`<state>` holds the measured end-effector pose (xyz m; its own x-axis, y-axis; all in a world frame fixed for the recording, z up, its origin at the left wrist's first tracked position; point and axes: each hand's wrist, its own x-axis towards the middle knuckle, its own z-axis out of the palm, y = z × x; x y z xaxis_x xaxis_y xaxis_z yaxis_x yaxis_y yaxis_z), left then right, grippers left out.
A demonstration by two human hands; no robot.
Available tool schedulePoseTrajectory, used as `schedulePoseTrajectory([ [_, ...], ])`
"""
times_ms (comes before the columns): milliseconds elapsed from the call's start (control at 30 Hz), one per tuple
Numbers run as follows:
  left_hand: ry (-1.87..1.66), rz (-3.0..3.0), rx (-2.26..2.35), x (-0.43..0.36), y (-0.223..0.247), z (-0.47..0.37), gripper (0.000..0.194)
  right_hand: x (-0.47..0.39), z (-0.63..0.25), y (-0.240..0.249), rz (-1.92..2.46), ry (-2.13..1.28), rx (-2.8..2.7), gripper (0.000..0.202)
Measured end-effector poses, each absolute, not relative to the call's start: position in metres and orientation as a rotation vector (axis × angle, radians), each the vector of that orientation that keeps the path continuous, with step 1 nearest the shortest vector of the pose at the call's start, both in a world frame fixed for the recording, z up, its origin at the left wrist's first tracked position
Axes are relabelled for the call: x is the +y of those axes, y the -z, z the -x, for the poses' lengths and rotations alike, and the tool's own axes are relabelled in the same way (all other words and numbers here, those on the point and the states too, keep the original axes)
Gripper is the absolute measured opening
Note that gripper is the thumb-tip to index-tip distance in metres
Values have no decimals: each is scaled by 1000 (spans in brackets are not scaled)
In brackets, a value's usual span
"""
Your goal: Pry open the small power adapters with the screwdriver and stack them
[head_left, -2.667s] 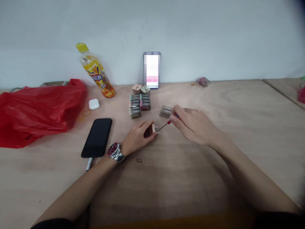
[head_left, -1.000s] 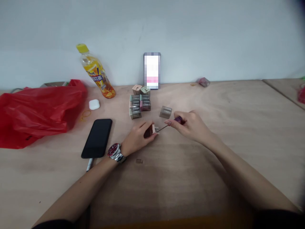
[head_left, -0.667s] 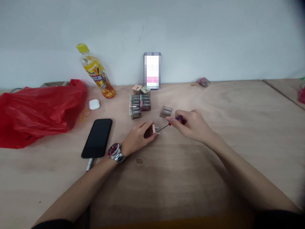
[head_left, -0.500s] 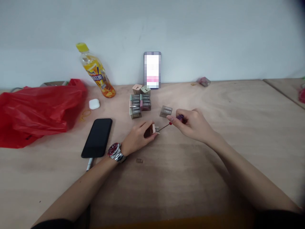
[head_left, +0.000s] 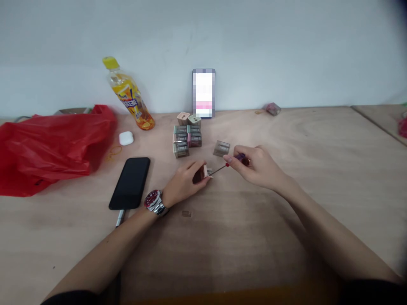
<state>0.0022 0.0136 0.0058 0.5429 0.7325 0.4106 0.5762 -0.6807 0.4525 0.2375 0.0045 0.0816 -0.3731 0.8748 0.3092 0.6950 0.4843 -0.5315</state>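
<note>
My left hand [head_left: 187, 180] pinches a pale pink pencil sharpener [head_left: 205, 171] between thumb and fingers, its inner blade side turned to the right. In my right hand [head_left: 259, 165] is a screwdriver with a purple handle [head_left: 241, 158], a red collar and a thin metal shaft [head_left: 218, 169]. The shaft's tip meets the inner part of the sharpener; the exact contact point is too small to make out. Just beyond my hands a grey see-through sharpener cover [head_left: 221, 148] lies on the table. Behind it to the left, several two-hole pencil sharpeners [head_left: 181, 149] stand grouped together.
A lit phone [head_left: 204, 93] leans against the wall. On the left are a drink bottle [head_left: 129, 99], a red plastic bag [head_left: 57, 148], a white earbud case [head_left: 126, 138], rubber bands [head_left: 115, 152] and a black phone [head_left: 129, 183] with a cable. Another sharpener [head_left: 273, 109] lies back right.
Almost nothing differs. My right hand has turned slightly on the screwdriver handle, while the tip stays at the sharpener and my left hand holds still.
</note>
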Motion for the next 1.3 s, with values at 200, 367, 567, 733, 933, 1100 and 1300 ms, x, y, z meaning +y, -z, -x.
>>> schedulePoseTrajectory([
  [200,-859,-2509,1093,14,-5,-2,41,5,-239,-77,1212,-766,-2047,20],
  [367,-858,-2504,1098,13,-6,-2,40,8,-232,-50,1145,-1108,-1853,18],
  [567,-862,-2525,1092,13,-6,-2,40,7,-218,-27,1069,-1155,-1891,14],
  [733,-867,-2533,1074,14,-5,-2,39,6,-213,-21,1066,-1140,-1936,15],
  [933,-864,-2523,1072,14,-4,-2,40,8,-214,-15,1077,-1143,-1916,22],
  [1100,-864,-2514,1068,14,-5,-2,39,8,-215,-18,1040,-1124,-1911,25],
  [1300,-869,-2519,1086,13,-6,-2,39,11,-237,-43,1150,-1268,-2084,36],
])
